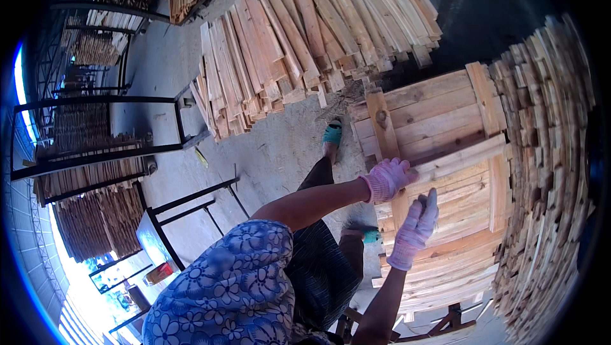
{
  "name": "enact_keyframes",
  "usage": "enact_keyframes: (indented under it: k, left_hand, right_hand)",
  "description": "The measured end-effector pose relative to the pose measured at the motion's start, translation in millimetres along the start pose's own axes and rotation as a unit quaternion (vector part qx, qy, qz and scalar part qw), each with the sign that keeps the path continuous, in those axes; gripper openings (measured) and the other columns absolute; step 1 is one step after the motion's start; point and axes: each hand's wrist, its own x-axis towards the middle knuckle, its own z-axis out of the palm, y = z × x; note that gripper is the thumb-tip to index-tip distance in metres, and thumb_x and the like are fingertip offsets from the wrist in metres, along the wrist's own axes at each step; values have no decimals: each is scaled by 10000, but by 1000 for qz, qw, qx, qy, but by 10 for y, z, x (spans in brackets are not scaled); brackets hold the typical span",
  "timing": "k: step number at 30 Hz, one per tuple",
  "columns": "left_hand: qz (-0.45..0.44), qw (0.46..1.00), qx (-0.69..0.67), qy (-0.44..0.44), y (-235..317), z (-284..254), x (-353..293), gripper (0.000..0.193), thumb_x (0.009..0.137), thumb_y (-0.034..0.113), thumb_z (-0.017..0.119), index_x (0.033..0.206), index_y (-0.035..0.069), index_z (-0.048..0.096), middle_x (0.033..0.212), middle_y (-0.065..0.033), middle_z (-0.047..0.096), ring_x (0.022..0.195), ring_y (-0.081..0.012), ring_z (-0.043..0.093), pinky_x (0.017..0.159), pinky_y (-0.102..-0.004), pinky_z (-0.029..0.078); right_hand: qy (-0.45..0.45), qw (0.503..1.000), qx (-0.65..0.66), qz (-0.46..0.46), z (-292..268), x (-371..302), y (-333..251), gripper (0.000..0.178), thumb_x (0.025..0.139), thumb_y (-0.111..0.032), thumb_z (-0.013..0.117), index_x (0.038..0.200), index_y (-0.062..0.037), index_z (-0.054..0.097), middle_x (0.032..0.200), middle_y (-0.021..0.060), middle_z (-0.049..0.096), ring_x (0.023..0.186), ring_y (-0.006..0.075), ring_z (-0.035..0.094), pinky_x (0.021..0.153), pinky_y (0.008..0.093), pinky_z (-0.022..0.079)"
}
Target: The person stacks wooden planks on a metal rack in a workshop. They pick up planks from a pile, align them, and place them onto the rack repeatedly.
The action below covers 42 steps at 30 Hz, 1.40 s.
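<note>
My left hand (387, 178), in a pale pink knit glove, is closed round the near end of a light wooden board (461, 159). That board lies tilted across the wooden panel (439, 106), its far end reaching the panel's far side. A cross batten (382, 122) runs along the panel's near side, and another batten (485, 100) along the far side. Just right of the board, my right hand (414, 233), gloved in pink and white, is held over the planks with its fingers stretched out and nothing in it.
A wall of stacked wood strips (538, 173) stands behind the panel. To the left, a wide pile of loose planks (286, 42) lies on the concrete floor (223, 167). Black metal frames (95, 160) and a metal-legged table (153, 237) stand at the lower left.
</note>
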Motion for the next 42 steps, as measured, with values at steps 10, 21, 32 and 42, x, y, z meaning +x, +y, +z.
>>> enact_keyframes:
  k: [10, 21, 32, 42]
  left_hand:
    - [-391, 861, -138, 294, -3026, -1584, -789, 641, 879, 439, 677, 1407, 122, 500, 1359, -250, 501, 1256, -437, 490, 1048, -492, 426]
    - [-602, 755, -211, 155, -4006, -2568, 235, 1310, 741, 693, 736, 1619, 137, -62, 1613, -372, -28, 1501, -547, -44, 1166, -688, 105]
    - [-291, 521, -738, 315, -4750, -2744, -1387, 1325, 761, 663, 783, 1612, 127, -79, 1579, -255, 309, 1493, -323, 269, 1244, -423, 211]
    - [-428, 683, -534, 256, -3958, -2568, -961, 1293, 789, 667, 726, 1596, 8, -39, 1612, -312, 164, 1492, -406, 237, 1212, -448, 286]
  right_hand:
    - [-285, 908, 163, 260, 3031, 1452, -252, 834, 923, -425, 712, 1589, -152, 291, 1442, 128, 506, 1209, 260, 547, 983, 380, 490]
    - [-158, 842, 370, 358, 4618, 1660, -337, 714, 853, -490, 771, 1372, -120, 448, 1171, 32, 548, 956, 146, 564, 734, 325, 522]
    - [-548, 772, 189, 260, 4575, 1813, -1660, 806, 940, -624, 606, 1518, -112, 374, 1452, 129, 440, 1358, 250, 424, 1107, 415, 383]
    - [-494, 780, 202, 328, 4892, 2039, -1484, 809, 1028, -582, 465, 1596, -57, 226, 1601, 112, 329, 1461, 239, 336, 1198, 361, 265]
